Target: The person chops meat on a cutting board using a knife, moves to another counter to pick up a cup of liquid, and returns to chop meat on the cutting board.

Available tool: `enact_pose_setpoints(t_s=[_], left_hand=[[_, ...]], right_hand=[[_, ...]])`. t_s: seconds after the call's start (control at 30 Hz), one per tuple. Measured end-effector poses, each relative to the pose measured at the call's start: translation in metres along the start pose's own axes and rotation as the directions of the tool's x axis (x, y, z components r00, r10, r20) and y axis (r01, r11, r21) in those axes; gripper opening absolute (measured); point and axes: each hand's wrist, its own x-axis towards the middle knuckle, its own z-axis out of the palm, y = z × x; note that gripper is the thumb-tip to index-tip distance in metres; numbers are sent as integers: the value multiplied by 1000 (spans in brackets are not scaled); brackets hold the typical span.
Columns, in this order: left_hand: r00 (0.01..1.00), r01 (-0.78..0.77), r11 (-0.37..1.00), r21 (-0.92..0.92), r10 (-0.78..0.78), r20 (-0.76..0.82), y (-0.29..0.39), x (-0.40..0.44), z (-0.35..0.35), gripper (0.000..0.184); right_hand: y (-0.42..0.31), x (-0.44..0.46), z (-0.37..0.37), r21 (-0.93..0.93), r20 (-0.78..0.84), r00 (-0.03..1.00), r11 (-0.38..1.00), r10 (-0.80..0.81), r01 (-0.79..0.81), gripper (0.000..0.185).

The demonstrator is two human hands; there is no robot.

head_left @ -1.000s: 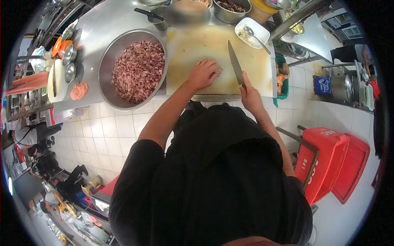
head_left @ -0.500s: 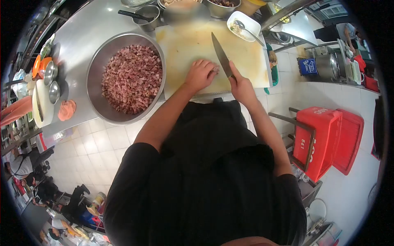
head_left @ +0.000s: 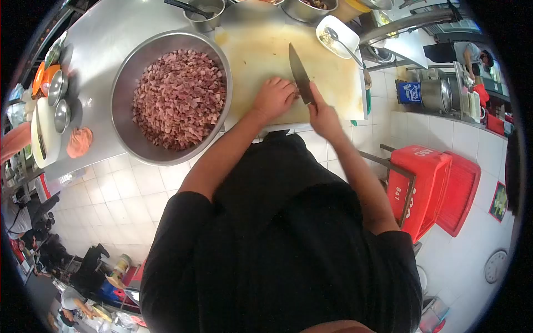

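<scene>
My right hand (head_left: 323, 115) is wrapped round the handle of a large knife (head_left: 300, 72), whose blade points away from me over the cutting board (head_left: 255, 55). Close to the blade's left side, my left hand (head_left: 273, 97) rests on the board with its fingers curled over a small piece of meat that barely shows. Left of the board stands a big steel bowl (head_left: 118, 105) filled with diced pink meat (head_left: 177, 97). A white dish (head_left: 343, 34) with a spoon (head_left: 350, 53) lies at the board's far right corner.
A steel pot (head_left: 212, 22) with a black-handled utensil sits beyond the bowl. Two small steel bowls, a pink cloth (head_left: 80, 142) and a white board with a knife are at the left. A red crate (head_left: 416, 186) stands right of me. Other people are at both sides of the room.
The camera view has shifted. The knife has come closer to my left hand, which keeps its curled pose on the board.
</scene>
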Motion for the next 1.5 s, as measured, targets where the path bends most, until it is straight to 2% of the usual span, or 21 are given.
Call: enact_pose_setpoints(t_s=[0.03, 0.13, 0.23, 0.4, 0.53, 0.63, 0.77, 0.9, 0.97, 1.0, 1.03, 1.13, 1.27, 1.5], left_hand=[[1000, 2, 1000, -13, -2, -16, 1, -1, 1, 16], [998, 19, 1000, -12, -18, 54, 1, -1, -3, 17], [1000, 7, 993, -115, -10, -26, 1, 0, -5, 22], [997, 30, 981, -194, -42, -60, -1, -3, 3, 21], [1000, 20, 986, -165, -23, -19, -3, -2, -4, 22], [998, 58, 989, -137, -59, 2, 0, -3, -7, 24], [995, 66, 974, -216, -80, -58, 2, -6, -7, 25], [997, 57, 981, -188, -65, -36, 2, -6, -11, 25], [998, 58, 985, -160, -63, -23, -1, -4, -12, 23], [998, 54, 988, -142, -57, -15, -2, -8, -10, 23], [999, 39, 992, -121, -41, -14, -3, -4, -10, 22], [994, 79, 968, -240, -95, -55, 4, -6, -10, 20], [994, 43, 981, -190, -61, -90, 2, -5, -16, 19], [990, 71, 971, -229, -98, -107, 2, -10, -18, 22]], right_hand=[[-14, -9, 6, 20, 2, 994, 994, 109, -109, 77], [-27, -9, 2, -55, 47, 993, 993, 106, -104, 76], [-37, 21, -33, -104, 124, 988, 991, 92, -79, 75], [-52, 24, -57, -106, 228, 966, 989, 123, -101, 76], [-37, -16, 10, 25, 19, 985, 985, 171, -172, 78], [-37, 1, -2, -42, 55, 991, 992, 124, -122, 79], [-47, 34, -42, -105, 170, 982, 993, 77, -59, 73], [-66, 26, -51, -81, 243, 953, 983, 181, -166, 73], [-51, 0, -9, -60, 127, 973, 981, 191, -184, 74], [-35, -11, 17, -8, 29, 989, 990, 142, -142, 75], [-37, -4, 15, -36, 36, 992, 992, 124, -122, 75], [-50, 11, -9, -146, 75, 989, 982, 128, -116, 74], [-52, 19, -37, -88, 59, 998, 996, 27, -22, 70], [-67, 4, -42, -124, 122, 988, 989, 98, -83, 71]])
